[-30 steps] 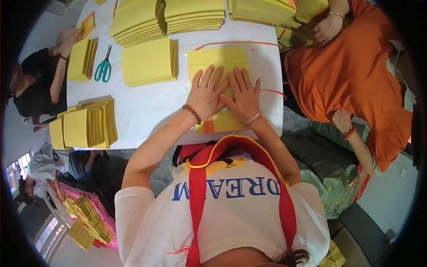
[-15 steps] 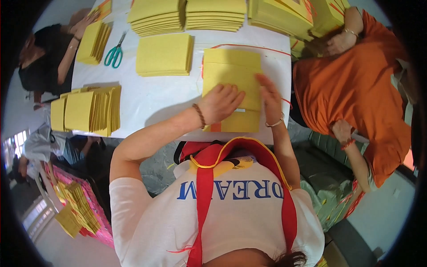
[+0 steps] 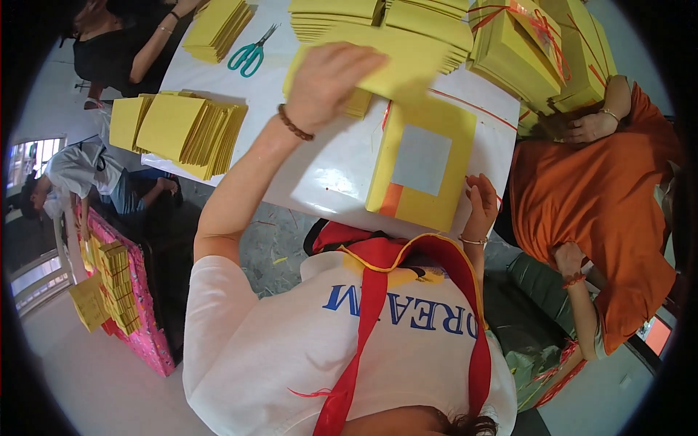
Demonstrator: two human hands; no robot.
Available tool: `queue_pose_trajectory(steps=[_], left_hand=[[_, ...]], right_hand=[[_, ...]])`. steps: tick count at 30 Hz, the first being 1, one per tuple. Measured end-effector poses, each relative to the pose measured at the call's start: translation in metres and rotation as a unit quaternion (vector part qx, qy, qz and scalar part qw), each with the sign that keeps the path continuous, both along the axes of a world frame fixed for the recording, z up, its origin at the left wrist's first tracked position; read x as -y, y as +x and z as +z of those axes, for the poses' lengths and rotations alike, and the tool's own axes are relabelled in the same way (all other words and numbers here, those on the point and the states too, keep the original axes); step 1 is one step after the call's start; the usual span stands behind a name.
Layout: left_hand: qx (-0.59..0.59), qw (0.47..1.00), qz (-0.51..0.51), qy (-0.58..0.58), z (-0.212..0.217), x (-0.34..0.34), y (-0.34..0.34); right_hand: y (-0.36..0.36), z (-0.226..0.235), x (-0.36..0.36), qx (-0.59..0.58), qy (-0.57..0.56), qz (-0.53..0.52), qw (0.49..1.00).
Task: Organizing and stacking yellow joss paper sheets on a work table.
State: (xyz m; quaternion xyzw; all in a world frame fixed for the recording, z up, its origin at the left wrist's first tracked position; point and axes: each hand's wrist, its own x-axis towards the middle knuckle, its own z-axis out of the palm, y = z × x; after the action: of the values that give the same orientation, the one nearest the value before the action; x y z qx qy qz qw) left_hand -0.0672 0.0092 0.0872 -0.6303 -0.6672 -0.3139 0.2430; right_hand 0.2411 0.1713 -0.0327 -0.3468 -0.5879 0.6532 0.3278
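My left hand (image 3: pixel 331 83) is raised over the far part of the white table, its fingers bent over a folded yellow paper sheet (image 3: pixel 414 62), blurred by motion. In front of me lies a yellow paper stack (image 3: pixel 436 211) with a silver-grey square (image 3: pixel 422 161) and an orange strip on top. Along its right edge my right hand (image 3: pixel 481 203) rests, fingers loosely apart and nothing seen in them. Partly hidden under my left hand is another yellow stack (image 3: pixel 358 104). A red cord (image 3: pixel 472 107) runs behind the stack in front of me.
Teal-handled scissors (image 3: pixel 247 59) lie at the far left near a yellow bundle (image 3: pixel 217 30). Fanned yellow bundles (image 3: pixel 185 134) stand at the table's left edge. Tied yellow blocks (image 3: pixel 516 54) sit far right, beside a person in orange (image 3: pixel 589 211). Another person's arm (image 3: pixel 153 54) is far left.
My left hand has lifted off the stack and moved away from me with a folded yellow sheet, uncovering the silver-grey square. My right hand has come nearer to me along the stack's edge.
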Motion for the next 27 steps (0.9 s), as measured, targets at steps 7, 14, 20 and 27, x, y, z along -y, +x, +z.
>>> queue_pose_trajectory(steps=[7,14,20,27], left_hand=[[-0.01,0.977,0.125,-0.174,-0.119,0.034,-0.041],[0.035,0.942,0.127,-0.31,-0.105,0.032,-0.038],[0.054,0.951,0.158,-0.259,-0.132,0.035,-0.022],[0.027,0.937,0.139,-0.319,-0.094,0.026,-0.039]], right_hand=[[-0.003,-0.015,0.005,0.017,0.025,0.011,0.999],[0.001,-0.006,0.007,0.005,0.031,0.036,0.999],[0.006,0.001,0.008,0.053,0.076,0.031,0.995],[-0.011,0.012,0.003,0.173,0.481,0.153,0.846]])
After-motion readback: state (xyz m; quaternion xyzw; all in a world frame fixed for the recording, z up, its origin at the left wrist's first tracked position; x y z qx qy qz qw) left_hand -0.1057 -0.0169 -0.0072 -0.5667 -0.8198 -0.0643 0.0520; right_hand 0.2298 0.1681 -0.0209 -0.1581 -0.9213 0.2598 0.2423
